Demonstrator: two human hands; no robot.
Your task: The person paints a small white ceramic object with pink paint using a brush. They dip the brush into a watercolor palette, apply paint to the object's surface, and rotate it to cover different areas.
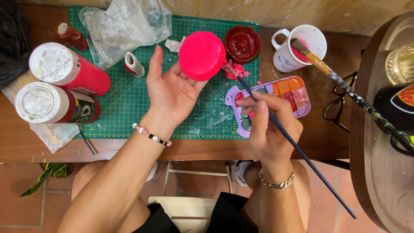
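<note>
My left hand (172,92) is palm up over the green cutting mat (129,108), and its fingertips hold up a round object painted bright pink (202,55). My right hand (269,129) grips a long dark paintbrush (297,149); the brush tip touches the pink object's right edge. Under my right hand lies a purple paint palette (293,92) with pink and orange wells. A dark red round lid or dish (242,43) sits just behind the pink object.
Two large red paint bottles (64,71) lie at left beside a small red bottle (71,36). Crumpled plastic bag (125,26) sits at the back. A white mug (297,47) holds a big brush (345,86). Black eyeglasses (340,103) lie right. A wooden round table (379,164) stands at right.
</note>
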